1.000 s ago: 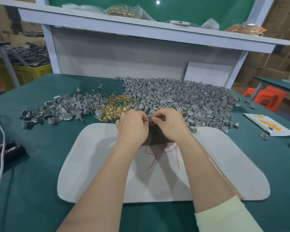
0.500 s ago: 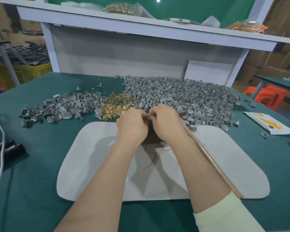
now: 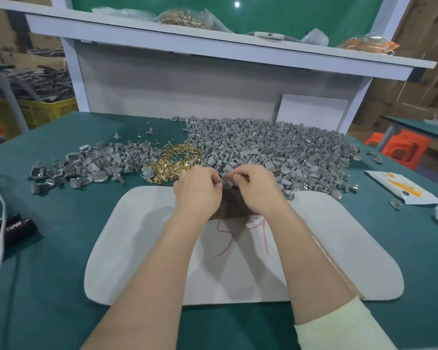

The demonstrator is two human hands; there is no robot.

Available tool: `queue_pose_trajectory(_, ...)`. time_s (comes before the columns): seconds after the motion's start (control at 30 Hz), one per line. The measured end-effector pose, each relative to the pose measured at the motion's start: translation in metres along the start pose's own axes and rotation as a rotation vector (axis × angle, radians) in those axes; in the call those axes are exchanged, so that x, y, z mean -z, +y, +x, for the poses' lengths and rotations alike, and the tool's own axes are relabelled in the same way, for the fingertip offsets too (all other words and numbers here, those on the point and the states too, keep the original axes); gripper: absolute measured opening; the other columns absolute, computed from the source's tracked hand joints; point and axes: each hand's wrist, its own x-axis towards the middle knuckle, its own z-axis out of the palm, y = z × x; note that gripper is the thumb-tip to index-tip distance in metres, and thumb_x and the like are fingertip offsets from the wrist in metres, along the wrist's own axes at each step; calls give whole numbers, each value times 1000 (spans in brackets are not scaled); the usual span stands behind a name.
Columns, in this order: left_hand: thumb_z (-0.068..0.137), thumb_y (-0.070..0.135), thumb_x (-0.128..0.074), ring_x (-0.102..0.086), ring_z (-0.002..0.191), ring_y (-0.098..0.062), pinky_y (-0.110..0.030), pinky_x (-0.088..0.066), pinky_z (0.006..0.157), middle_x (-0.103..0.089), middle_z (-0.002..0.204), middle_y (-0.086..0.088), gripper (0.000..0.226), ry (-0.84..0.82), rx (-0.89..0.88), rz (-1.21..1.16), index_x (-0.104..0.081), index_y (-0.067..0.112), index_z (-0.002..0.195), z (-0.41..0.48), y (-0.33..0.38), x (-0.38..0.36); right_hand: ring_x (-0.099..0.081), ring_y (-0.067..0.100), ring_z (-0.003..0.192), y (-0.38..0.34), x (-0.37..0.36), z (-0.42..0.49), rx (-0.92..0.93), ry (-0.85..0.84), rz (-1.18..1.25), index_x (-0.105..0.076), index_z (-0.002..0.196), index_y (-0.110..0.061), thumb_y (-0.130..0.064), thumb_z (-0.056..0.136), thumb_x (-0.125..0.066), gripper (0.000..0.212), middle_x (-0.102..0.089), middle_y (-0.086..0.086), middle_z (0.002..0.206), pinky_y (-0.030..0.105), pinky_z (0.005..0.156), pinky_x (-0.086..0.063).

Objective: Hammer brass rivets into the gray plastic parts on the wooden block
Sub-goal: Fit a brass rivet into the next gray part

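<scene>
While your left hand [image 3: 197,192] and right hand [image 3: 257,190] both pinch one gray plastic part [image 3: 224,182] just above the wooden block [image 3: 229,207], you seem to be seating a rivet; none shows. Next you need a steady part for hammering. It looks small, matte and curved, near the brass rivets [image 3: 173,161].

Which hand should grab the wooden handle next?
Right, probably. The handle lies along the right forearm, so the right hand is nearest; the left hand sits farther off, pinching the gray part.
</scene>
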Motion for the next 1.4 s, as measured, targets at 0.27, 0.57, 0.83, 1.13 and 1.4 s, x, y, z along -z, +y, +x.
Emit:
queue_pose_trajectory(0.27, 92, 26, -58, -53, 113, -27, -40, -44, 94, -65, 112, -1, 14, -2, 1, 13, -69, 25, 99, 0, 0, 1, -62, 21, 94, -4, -8, 0, 19, 57, -33, -69, 91, -17, -22, 90, -60, 11, -69, 3, 95, 33, 85, -48)
queue_pose_trajectory(0.57, 91, 24, -57, -54, 111, -28, -41, -45, 93, -66, 110, -2, 14, 2, 7, 9, -70, 23, 98, -1, 0, 0, -60, 25, 90, -10, -13, -2, -12, 108, -74, -70, 87, -15, -21, 90, -57, 14, -69, 6, 90, 32, 78, -49)
queue_pose_trajectory(0.83, 91, 25, -58, -54, 110, -28, -42, -45, 94, -66, 110, -2, 13, 3, 10, -2, -69, 23, 97, -1, 0, -1, -58, 23, 95, -8, -15, -4, -12, 131, -43, -69, 89, -12, -19, 90, -58, 13, -66, 5, 97, 32, 83, -46)
queue_pose_trajectory(1.13, 92, 24, -58, -54, 111, -28, -40, -44, 93, -66, 110, -2, 14, 6, 3, -5, -69, 21, 98, -1, 0, -1, -57, 24, 93, -8, -16, -6, 17, 149, -70, -67, 90, -10, -18, 91, -56, 14, -65, 6, 97, 33, 81, -44)
queue_pose_trajectory(1.4, 91, 25, -58, -54, 110, -28, -40, -46, 91, -67, 108, -1, 12, -2, 7, 5, -69, 22, 95, -3, -1, -1, -60, 21, 97, -6, -1, -8, -11, 125, -7, -69, 99, -13, -22, 94, -55, 18, -68, 5, 103, 31, 88, -46)
